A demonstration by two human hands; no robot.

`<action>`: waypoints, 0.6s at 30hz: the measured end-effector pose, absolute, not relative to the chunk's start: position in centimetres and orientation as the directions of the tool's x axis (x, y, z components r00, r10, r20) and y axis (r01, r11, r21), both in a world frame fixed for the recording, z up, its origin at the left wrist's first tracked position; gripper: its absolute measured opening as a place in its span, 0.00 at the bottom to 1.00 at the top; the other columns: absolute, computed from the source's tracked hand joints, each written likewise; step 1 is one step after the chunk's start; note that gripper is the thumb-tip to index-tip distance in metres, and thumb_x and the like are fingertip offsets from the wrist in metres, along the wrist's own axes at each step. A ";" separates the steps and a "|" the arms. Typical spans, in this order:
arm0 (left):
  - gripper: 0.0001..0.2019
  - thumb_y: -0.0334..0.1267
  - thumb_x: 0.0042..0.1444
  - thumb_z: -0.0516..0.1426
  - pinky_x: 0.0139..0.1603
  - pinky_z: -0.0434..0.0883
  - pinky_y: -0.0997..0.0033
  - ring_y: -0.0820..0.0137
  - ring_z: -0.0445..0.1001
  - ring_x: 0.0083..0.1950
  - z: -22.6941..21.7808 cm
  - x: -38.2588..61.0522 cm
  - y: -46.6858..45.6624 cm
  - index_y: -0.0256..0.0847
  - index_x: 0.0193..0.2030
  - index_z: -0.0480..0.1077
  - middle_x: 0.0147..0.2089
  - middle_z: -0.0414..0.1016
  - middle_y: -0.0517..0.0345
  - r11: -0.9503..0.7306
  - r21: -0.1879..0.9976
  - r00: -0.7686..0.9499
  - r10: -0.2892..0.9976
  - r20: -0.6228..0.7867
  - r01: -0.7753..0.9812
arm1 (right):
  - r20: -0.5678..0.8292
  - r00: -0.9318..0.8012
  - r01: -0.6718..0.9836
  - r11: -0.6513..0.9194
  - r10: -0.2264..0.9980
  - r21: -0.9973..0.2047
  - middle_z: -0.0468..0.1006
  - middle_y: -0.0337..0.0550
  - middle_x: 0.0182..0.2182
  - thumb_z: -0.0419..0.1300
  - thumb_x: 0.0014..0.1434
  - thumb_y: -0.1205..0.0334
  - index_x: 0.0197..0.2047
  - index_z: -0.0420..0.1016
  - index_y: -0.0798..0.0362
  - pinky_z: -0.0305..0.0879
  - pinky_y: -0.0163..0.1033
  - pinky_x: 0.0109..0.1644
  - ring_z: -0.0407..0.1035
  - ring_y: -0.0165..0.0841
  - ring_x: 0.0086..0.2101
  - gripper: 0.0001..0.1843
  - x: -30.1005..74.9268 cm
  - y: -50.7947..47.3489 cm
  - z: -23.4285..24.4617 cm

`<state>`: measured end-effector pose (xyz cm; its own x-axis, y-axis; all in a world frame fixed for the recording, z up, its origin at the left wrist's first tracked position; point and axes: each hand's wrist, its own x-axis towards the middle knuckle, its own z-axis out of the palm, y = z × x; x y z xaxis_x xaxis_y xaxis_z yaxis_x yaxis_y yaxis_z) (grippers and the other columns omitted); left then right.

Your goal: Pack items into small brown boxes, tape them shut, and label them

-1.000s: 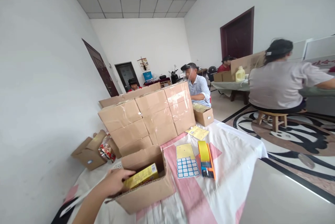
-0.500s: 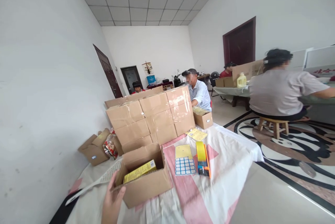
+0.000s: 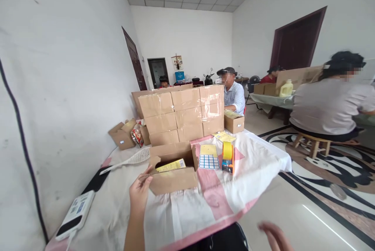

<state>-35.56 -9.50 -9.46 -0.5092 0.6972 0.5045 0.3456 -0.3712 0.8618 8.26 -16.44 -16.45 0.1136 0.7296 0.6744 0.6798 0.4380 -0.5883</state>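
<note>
An open cardboard box (image 3: 175, 181) stands on the cloth-covered table in front of me. Inside lies a yellow printed carton (image 3: 172, 165), partly hidden by the near wall. My left hand (image 3: 140, 188) pinches the box's near left edge between thumb and fingers. Down at the lower right, off the table and above the floor, my right hand (image 3: 274, 235) is slightly blurred and partly cut off; its fingers are stretched out and hold nothing. Right of the box are a sheet of blue-edged labels (image 3: 209, 162) and an orange tape dispenser with yellow tape (image 3: 227, 157).
Stacked taped cartons (image 3: 187, 112) form a wall behind the box. A white fly swatter (image 3: 129, 161), a power strip (image 3: 75, 214) and an opened box (image 3: 121, 135) lie along the left. A person (image 3: 234, 94) sits beyond the stack; another (image 3: 331, 98) sits on a stool at right.
My view has shifted left and down, showing the power strip and table front. My right hand has come into view at the lower right. The left hand stays at the box's left edge.
</note>
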 end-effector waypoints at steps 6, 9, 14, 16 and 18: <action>0.13 0.50 0.56 0.59 0.62 0.71 0.52 0.53 0.76 0.58 -10.0 -33.0 -12.1 0.43 0.31 0.70 0.51 0.81 0.43 -0.429 0.842 -0.559 0.630 0.539 0.328 | 0.550 -0.250 0.149 0.593 0.797 -0.791 0.68 0.45 0.64 0.45 0.71 0.44 0.64 0.69 0.43 0.57 0.54 0.71 0.60 0.42 0.66 0.26 -0.8 -7.2 -8.5; 0.14 0.52 0.56 0.59 0.62 0.71 0.54 0.53 0.76 0.58 -10.3 -33.1 -12.5 0.44 0.30 0.69 0.50 0.80 0.46 -0.413 0.852 -0.552 0.650 0.523 0.321 | 0.538 -0.382 0.040 0.595 0.751 -0.802 0.71 0.46 0.62 0.43 0.71 0.41 0.62 0.72 0.45 0.52 0.53 0.73 0.61 0.40 0.64 0.28 -5.1 -3.9 -6.5; 0.20 0.55 0.55 0.59 0.53 0.76 0.57 0.54 0.77 0.54 -10.5 -33.1 -11.2 0.42 0.45 0.72 0.49 0.79 0.46 -0.343 0.899 -0.633 0.640 0.436 0.271 | 0.527 -0.390 0.005 0.574 0.755 -0.819 0.75 0.47 0.56 0.41 0.71 0.38 0.57 0.76 0.46 0.52 0.53 0.72 0.63 0.40 0.62 0.31 -8.0 -1.9 -7.4; 0.25 0.55 0.56 0.60 0.53 0.76 0.59 0.56 0.77 0.54 -10.3 -32.9 -10.2 0.42 0.54 0.69 0.53 0.76 0.46 -0.333 0.909 -0.675 0.613 0.411 0.251 | 0.500 -0.374 -0.016 0.534 0.781 -0.845 0.71 0.46 0.62 0.42 0.69 0.36 0.62 0.72 0.45 0.46 0.54 0.74 0.58 0.40 0.66 0.32 -8.5 -1.5 -8.0; 0.28 0.53 0.56 0.60 0.59 0.73 0.58 0.57 0.74 0.59 -10.3 -32.6 -9.2 0.42 0.60 0.66 0.58 0.72 0.46 -0.315 0.913 -0.713 0.575 0.401 0.258 | 0.461 -0.338 -0.061 0.470 0.821 -0.881 0.61 0.45 0.69 0.47 0.67 0.35 0.68 0.63 0.43 0.43 0.53 0.75 0.52 0.40 0.69 0.34 -9.1 -0.9 -8.0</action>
